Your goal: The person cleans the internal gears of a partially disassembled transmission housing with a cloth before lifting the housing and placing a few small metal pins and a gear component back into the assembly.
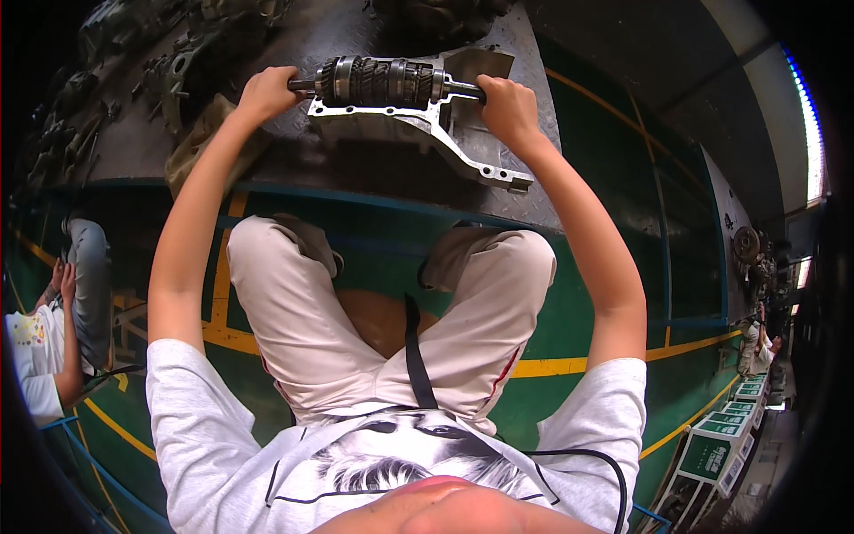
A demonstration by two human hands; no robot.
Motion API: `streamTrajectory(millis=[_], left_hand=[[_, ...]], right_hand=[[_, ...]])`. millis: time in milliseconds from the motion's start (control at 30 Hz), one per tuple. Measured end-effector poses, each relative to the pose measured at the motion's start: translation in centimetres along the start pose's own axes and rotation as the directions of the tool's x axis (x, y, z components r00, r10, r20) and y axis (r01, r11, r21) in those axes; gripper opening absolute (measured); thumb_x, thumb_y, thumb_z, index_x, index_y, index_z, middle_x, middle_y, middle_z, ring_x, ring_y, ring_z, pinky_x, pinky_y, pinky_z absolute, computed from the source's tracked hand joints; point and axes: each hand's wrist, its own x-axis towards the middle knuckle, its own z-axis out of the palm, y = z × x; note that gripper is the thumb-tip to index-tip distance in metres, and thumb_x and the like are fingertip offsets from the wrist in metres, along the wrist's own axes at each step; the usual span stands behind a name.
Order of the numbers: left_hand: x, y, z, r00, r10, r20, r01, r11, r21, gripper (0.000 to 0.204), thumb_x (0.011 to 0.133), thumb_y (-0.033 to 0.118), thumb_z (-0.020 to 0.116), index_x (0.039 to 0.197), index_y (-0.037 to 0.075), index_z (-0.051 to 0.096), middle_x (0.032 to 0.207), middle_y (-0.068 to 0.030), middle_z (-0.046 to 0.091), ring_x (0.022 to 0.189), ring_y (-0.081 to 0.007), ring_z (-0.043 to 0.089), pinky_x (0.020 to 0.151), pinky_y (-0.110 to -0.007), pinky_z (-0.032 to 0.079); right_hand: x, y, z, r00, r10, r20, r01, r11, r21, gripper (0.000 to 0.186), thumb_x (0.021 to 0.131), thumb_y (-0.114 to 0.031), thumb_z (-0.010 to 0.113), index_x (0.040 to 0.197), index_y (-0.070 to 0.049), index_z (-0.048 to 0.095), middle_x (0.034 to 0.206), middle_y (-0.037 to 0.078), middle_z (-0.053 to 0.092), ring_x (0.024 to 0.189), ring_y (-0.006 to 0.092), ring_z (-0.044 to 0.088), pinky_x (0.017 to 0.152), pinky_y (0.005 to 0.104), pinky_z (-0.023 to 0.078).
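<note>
A gear shaft [378, 81] with several toothed gears lies lengthwise over an open metal gearbox housing [382, 129] on the workbench. My left hand [268, 94] is closed round the shaft's left end. Round the thinner right end, my right hand [509, 109] is closed as well. The housing's pale machined rim with bolt holes runs below the gears and slants down to the right. Whether the shaft rests in the housing or is held just above it, I cannot tell.
The metal workbench [311, 182] carries dark gearbox parts [182, 76] at the left and back. A tan cloth [203, 142] lies near its front edge. Another person [67, 311] sits at the far left. Green boxes [716, 445] stand on a rack at the lower right.
</note>
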Motion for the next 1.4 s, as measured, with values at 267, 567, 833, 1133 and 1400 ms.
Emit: streamTrajectory(millis=[267, 567, 833, 1133, 1400], left_hand=[[-2.7, 0.0, 2.9, 0.79, 0.211, -0.575, -0.03, 0.951, 0.308, 0.021, 0.07, 0.011, 0.065, 0.087, 0.005, 0.055, 0.086, -0.0113, 0.059, 0.088, -0.0297, 0.057, 0.08, -0.039, 0.044], [-0.5, -0.9, 0.2, 0.963, 0.069, -0.26, -0.009, 0.974, 0.225, 0.018, 0.072, 0.02, 0.067, 0.078, 0.004, 0.064, 0.078, -0.0169, 0.065, 0.078, -0.0348, 0.064, 0.07, -0.044, 0.051], [0.8, -1.3, -1.3, 0.999, -0.013, 0.051, 0.004, 0.985, 0.171, 0.021, 0.069, 0.023, 0.066, 0.079, 0.004, 0.07, 0.08, -0.0188, 0.067, 0.079, -0.0362, 0.066, 0.071, -0.043, 0.053], [-0.9, -1.1, 2.9, 0.837, 0.125, -0.533, 0.037, 0.958, 0.283, 0.014, 0.068, 0.019, 0.069, 0.071, 0.007, 0.062, 0.073, -0.0134, 0.065, 0.073, -0.0331, 0.064, 0.067, -0.043, 0.05], [-1.3, -0.8, 2.9, 0.793, 0.211, -0.571, -0.011, 0.943, 0.333, 0.012, 0.068, 0.012, 0.067, 0.073, 0.004, 0.059, 0.074, -0.013, 0.064, 0.073, -0.032, 0.063, 0.07, -0.042, 0.05]], right_hand=[[3.8, 0.5, -1.8, 0.819, 0.083, 0.568, -0.184, 0.975, 0.124, 0.035, 0.064, -0.027, 0.075, 0.088, -0.003, 0.07, 0.085, 0.018, 0.068, 0.079, 0.0331, 0.066, 0.072, 0.039, 0.052], [1.5, -0.3, -0.9, 0.959, 0.103, 0.265, -0.121, 0.991, 0.05, 0.018, 0.072, -0.012, 0.06, 0.086, -0.007, 0.07, 0.082, 0.016, 0.068, 0.079, 0.0351, 0.066, 0.072, 0.0436, 0.053], [0.4, -0.5, 1.0, 0.999, 0.021, -0.034, -0.022, 0.999, -0.039, 0.005, 0.076, -0.004, 0.057, 0.08, -0.006, 0.061, 0.074, 0.015, 0.066, 0.068, 0.035, 0.066, 0.062, 0.0429, 0.052], [0.6, -0.3, 1.4, 0.989, -0.046, -0.139, 0.028, 0.992, -0.127, 0.004, 0.077, -0.004, 0.058, 0.074, -0.006, 0.058, 0.069, 0.014, 0.065, 0.065, 0.0321, 0.066, 0.057, 0.04, 0.053], [2.5, -0.8, -1.8, 0.929, 0.124, 0.348, -0.132, 0.991, -0.001, 0.011, 0.072, -0.007, 0.061, 0.077, -0.004, 0.07, 0.082, 0.018, 0.069, 0.08, 0.0342, 0.068, 0.07, 0.0409, 0.055]])
